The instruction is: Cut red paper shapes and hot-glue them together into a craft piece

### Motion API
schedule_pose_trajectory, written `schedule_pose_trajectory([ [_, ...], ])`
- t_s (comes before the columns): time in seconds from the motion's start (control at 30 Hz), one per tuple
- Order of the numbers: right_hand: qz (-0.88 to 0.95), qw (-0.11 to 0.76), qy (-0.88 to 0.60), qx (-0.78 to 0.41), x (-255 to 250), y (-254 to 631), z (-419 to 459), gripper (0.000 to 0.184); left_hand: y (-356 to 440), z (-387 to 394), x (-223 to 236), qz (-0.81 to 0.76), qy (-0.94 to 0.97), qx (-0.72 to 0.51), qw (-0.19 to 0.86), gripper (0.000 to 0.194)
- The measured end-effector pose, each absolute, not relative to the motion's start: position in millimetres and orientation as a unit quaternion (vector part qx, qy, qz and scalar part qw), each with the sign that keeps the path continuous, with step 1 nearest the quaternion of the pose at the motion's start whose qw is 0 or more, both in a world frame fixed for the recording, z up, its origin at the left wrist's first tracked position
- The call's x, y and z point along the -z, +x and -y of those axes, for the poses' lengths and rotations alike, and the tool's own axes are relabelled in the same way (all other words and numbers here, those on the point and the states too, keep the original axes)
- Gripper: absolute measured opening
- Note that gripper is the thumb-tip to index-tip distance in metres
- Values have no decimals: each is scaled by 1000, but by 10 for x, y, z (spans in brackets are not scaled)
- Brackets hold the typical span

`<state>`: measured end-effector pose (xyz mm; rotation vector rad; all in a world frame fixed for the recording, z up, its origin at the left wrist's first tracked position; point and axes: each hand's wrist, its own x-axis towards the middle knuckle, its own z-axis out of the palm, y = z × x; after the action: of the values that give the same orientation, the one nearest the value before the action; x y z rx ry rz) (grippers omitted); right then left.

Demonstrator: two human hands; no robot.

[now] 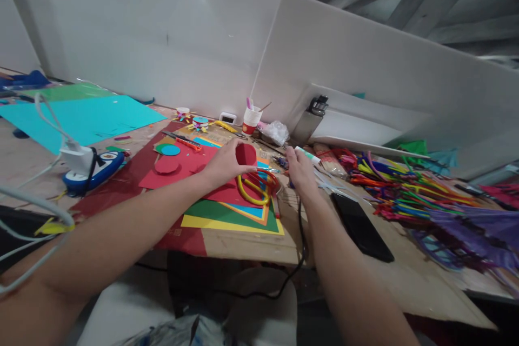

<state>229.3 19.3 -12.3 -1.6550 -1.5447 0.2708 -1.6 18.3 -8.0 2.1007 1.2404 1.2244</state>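
My left hand (223, 167) is closed around a rolled red paper tube (246, 155), its open end showing past my fingers. Beneath it lie red paper sheets (221, 189) over green, blue and yellow ones. Scissors with yellow and red handles (265, 198) rest on this stack, just right of the tube. My right hand (300, 170) is curled at the right of the stack, where a black cord (300, 227) runs up to it. What its fingers grip is hidden. A white and green tube (308, 155) lies just beyond that hand.
Pipe cleaners (405, 186) pile up at the right, near a black phone (360, 227). A paper cup (251, 120) and a grey bottle (308, 121) stand at the back. A utility knife (186, 142) lies left of centre, and a blue power strip (95, 173) sits farther left.
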Motion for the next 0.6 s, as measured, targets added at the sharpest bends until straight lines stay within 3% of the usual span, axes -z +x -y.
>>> schedule_pose_trajectory([
  [0.07,638,491,-554,-212,103,2052,-105,63,1,-183,96,-449,750,-443,197,63],
  [0.17,680,496,-472,-264,123,1784,-7,53,25,-184,125,-460,747,-442,189,60],
  [0.37,658,495,-498,-270,217,1723,-1,25,65,-145,135,-439,779,-417,163,52],
  [0.6,633,501,-521,-277,162,1724,23,26,76,-40,59,-478,802,-345,94,51],
])
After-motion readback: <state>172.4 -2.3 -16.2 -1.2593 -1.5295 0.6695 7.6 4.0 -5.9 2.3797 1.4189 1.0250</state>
